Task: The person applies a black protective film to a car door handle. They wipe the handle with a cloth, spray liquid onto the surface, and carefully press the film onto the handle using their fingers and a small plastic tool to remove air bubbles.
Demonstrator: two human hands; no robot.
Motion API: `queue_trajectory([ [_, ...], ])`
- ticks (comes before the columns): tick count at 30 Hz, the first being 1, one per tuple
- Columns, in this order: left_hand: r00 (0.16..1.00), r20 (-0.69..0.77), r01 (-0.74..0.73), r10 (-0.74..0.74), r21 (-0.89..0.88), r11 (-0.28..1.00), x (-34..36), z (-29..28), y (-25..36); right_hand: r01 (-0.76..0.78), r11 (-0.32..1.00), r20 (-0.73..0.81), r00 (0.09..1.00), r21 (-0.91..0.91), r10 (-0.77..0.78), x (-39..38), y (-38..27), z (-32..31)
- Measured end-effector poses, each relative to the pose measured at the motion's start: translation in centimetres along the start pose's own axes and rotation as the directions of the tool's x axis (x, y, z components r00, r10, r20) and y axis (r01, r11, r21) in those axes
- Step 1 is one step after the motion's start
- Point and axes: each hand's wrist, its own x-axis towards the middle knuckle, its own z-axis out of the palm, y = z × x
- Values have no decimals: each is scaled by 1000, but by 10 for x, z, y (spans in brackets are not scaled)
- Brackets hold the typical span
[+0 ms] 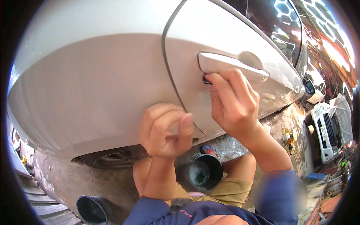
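Observation:
A white car's side fills the upper view, with the rear panel left of a dark curved seam and the door right of it. On the door sits a white pull handle. My right hand pinches a small black piece against the door, just below the handle's left end; the fingers cover most of it. My left hand is raised before the rear panel near the seam, its fingers curled and the thumb tip meeting the index finger. Whatever lies between those tips is too small to make out.
Between my knees stands a dark bucket with cloudy liquid. Another dark bucket is on the floor at lower left. The car's wheel shows under the panel. A white vehicle front and assorted clutter line the right side.

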Motion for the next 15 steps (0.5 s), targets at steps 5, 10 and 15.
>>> queue_trajectory([
  [5, 1000, 13, 5, -5, -9, 1000, -1, 0, 1, -14, 1000, 23, 1000, 26, 14, 8, -7, -1],
  [10, 998, 51, -30, 33, -43, 999, 0, -3, -1, -51, 999, 72, 996, 17, 49, 2, -5, -6],
  [15, 998, 54, -34, 37, -46, 998, 0, -3, -2, -106, 990, 62, 993, 97, 100, 6, -10, -4],
])
